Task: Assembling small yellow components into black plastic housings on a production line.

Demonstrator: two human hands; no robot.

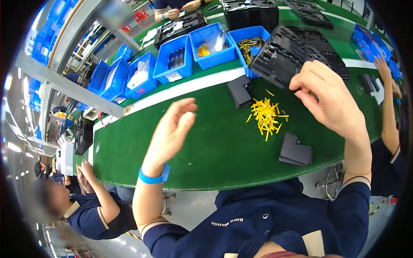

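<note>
- Black moulded tray [284, 53], tilted, propped on a stack of like black trays [329, 56] at the far right of the green bench [206, 150]; near edge lifted toward the person, long axis running from lower left to upper right.
- Lies just ahead of the right hand [329, 101], touching or nearly touching at the tray's near right edge; well apart from the left hand.
- Right hand: clearly the nearer, fingers curled with thumb and forefinger pinched close at the tray's edge; cannot tell whether anything small sits between them.
- Left hand [174, 129]: raised above the bench, fingers loosely spread and slightly bent, holding nothing, touching nothing; blue wristband [154, 176] around the wrist.
- Between the two hands, down on the bench: scattered heap of small yellow pins [266, 114], just below the tilted tray.
- Left of the pins: small stack of flat black parts [240, 91]; nearer the person, an L-shaped black part [296, 150] lying flat.
- Farther back: row of blue bins [174, 58], one with more yellow pieces, others with dark and pale parts.
- At the edges: a co-worker's arm [387, 112] on the right, another person's hands [88, 172] at lower left, a third pair of hands [180, 9] across the bench at the top.
</note>
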